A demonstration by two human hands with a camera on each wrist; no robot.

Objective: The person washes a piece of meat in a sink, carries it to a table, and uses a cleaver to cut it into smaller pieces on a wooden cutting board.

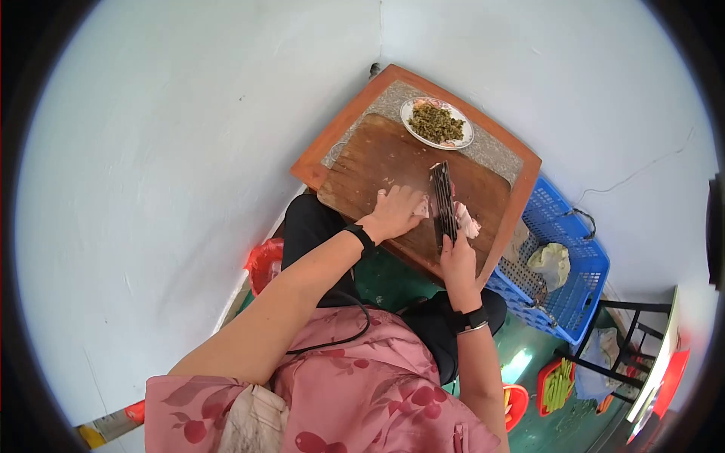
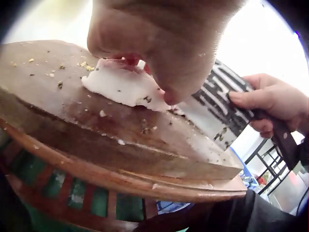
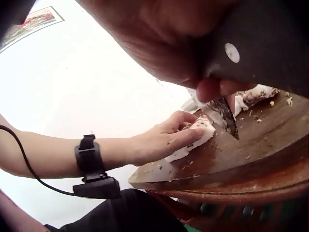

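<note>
plate holds chopped greens; left hand presses meat, right hand grips cleaver.

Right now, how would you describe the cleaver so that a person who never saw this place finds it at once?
Find the small table in the white corner and the round wooden board on it. The cleaver stands on the board between the two hands, its handle gripped by the right hand, beside pale meat under the left hand. It is the only dark, mottled metal blade there.
</note>
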